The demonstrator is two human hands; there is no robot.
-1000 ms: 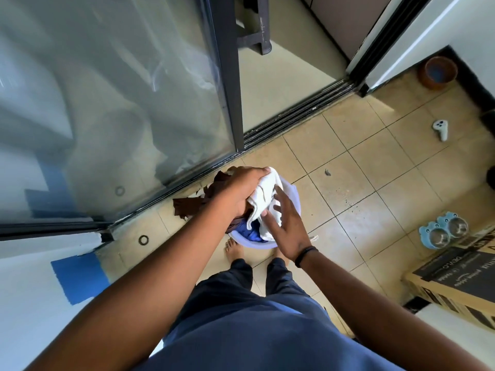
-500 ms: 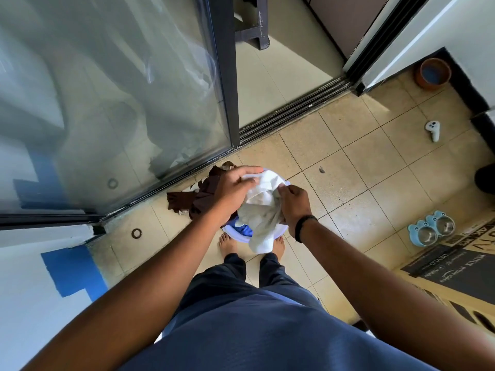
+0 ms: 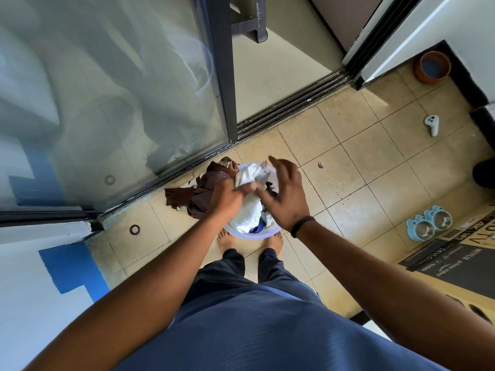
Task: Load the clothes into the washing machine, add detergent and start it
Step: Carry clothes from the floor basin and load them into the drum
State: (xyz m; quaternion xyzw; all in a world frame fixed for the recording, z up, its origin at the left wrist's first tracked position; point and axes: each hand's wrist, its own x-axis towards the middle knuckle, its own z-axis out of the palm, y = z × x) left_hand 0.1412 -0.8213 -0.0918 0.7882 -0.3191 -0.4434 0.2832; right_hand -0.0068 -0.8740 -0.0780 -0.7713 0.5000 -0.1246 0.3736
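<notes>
A pale lavender plastic basin (image 3: 251, 235) stands on the tiled floor just in front of my bare feet. My left hand (image 3: 227, 199) is closed on a bundle of clothes above it: a brown garment (image 3: 199, 195) hanging to the left and a white garment (image 3: 247, 210) draped over the basin. A bit of blue cloth (image 3: 257, 228) shows inside the basin. My right hand (image 3: 285, 194) hovers over the white garment with fingers spread, touching or nearly touching it. No washing machine or detergent is in view.
A sliding glass door (image 3: 107, 103) and its floor track (image 3: 292, 108) lie ahead. A cardboard box (image 3: 455, 266) and blue pet bowls (image 3: 428, 223) sit at the right. A white controller (image 3: 431, 124) and a clay bowl (image 3: 432, 66) lie farther right.
My right hand has let go of the white garment and spread open. My left hand still holds the clothes bundle, slightly raised above the basin.
</notes>
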